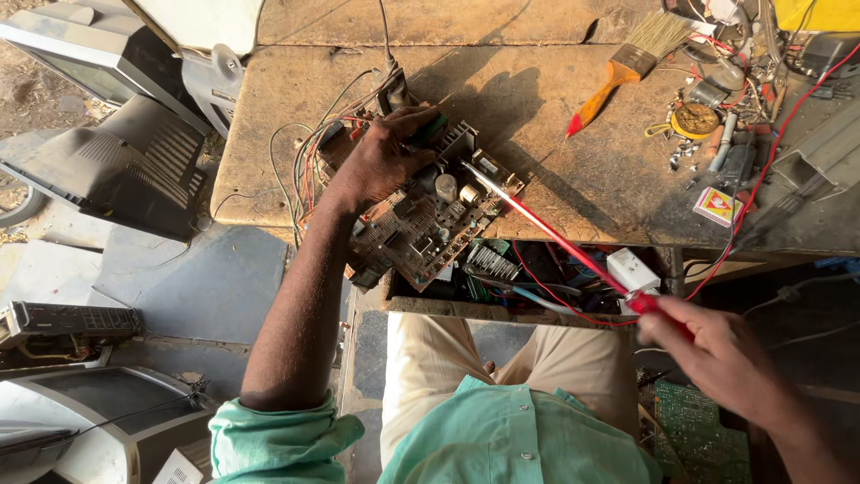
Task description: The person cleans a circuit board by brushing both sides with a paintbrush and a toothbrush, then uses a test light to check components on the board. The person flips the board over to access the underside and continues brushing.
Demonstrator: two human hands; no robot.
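Circuit board (pixel 421 215) is lying at the near edge of the worn wooden counter (pixel 573 170), its near corner overhanging an open drawer of parts. Left hand (pixel 381 157) is pressing down on the board's far-left end, fingers curled over the components beside a tangle of wires (pixel 309 157). Right hand (pixel 717 354), well to the board's right and nearer the body, is gripping the red handle of a long screwdriver (pixel 555 237); its tip is touching the board's right side near two pale capacitors.

Board is looking light, stiff and fragile, crowded with parts; edges and bare corners seem the safest hold, not the components.

A paintbrush (pixel 623 67) with an orange handle is lying beyond the board, far right.
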